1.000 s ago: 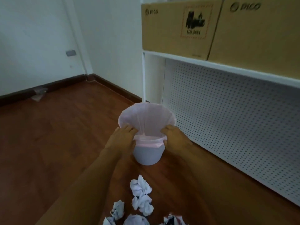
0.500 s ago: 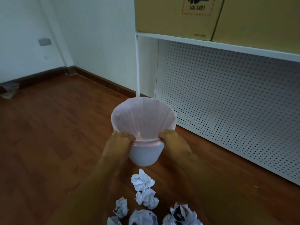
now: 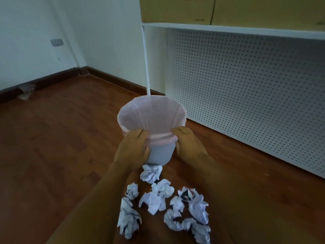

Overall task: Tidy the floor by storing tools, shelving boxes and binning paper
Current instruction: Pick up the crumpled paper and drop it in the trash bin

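Left hand (image 3: 133, 148), right hand (image 3: 189, 144) bare; forearms bare, sleeveless.

The top edge cuts off the cardboard boxes (image 3: 177, 9); their small print is unreadable.

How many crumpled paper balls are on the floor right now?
About 7 crumpled paper balls, all clustered on the floor just in front of the bin; overlaps make the count uncertain.

Both bare forearms are reaching up from the bottom of the frame toward its centre. The left hand (image 3: 133, 150) is curling its fingers around a rim, and the right hand (image 3: 189, 143) is gripping likewise opposite.
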`<action>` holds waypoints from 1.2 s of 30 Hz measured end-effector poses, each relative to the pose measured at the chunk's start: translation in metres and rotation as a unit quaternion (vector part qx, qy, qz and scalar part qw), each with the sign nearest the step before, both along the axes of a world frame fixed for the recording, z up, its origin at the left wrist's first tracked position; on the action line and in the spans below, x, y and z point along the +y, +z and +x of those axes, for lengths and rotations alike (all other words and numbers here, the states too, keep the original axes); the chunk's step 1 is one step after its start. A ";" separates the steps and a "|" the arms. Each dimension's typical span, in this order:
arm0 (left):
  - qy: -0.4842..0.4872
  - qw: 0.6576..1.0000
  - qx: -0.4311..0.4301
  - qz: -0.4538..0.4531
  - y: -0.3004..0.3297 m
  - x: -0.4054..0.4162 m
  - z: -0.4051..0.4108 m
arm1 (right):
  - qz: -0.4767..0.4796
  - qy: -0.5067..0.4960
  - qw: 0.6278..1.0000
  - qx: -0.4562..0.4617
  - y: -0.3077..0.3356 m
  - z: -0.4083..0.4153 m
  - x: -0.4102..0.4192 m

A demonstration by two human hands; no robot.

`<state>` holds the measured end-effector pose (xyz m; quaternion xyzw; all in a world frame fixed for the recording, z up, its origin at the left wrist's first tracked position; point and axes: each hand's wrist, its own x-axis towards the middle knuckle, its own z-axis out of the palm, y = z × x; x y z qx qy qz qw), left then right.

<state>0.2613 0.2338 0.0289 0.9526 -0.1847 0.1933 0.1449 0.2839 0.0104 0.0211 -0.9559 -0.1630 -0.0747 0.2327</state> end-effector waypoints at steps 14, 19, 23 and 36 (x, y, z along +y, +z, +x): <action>0.042 0.985 0.164 0.030 -0.125 -0.058 -0.077 | -0.062 -0.081 0.969 0.223 -0.141 -0.084 -0.055; 0.053 0.948 0.295 0.109 -0.170 -0.058 -0.093 | -0.123 -0.029 0.950 0.285 -0.194 -0.120 -0.063; 0.053 0.932 0.346 0.092 -0.196 -0.063 -0.082 | -0.112 -0.044 0.949 0.293 -0.216 -0.134 -0.068; 0.102 0.948 0.295 0.058 -0.227 -0.056 -0.077 | -0.087 -0.092 0.958 0.257 -0.214 -0.118 -0.065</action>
